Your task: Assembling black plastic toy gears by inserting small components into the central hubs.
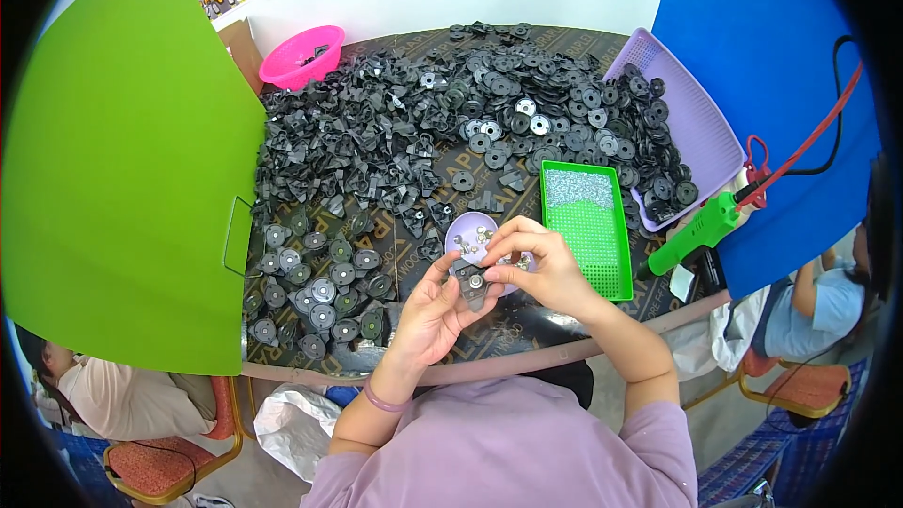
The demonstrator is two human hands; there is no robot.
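Note:
My left hand [428, 318] holds a black plastic part [472, 293] with a small round metal piece at its middle. The fingers of my right hand [546, 268] are closed at the part's upper right edge, touching it; whether a tiny piece is also pinched there, I cannot tell. Just beyond both hands, a small lilac bowl [455, 229] contains shiny metal pieces and is partly covered by my fingers. Left of my hands lies a group of round black assemblies [323, 292] with metal or grey centres.
A large heap of black plastic parts [348, 132] covers the table's back. A green tray [624, 226] of small silvery screws stands right, beside a lilac basket [720, 132] and a green power screwdriver [696, 233]. A pink bowl [282, 63] stands back left. Green [132, 179] and blue [743, 103] panels flank the table.

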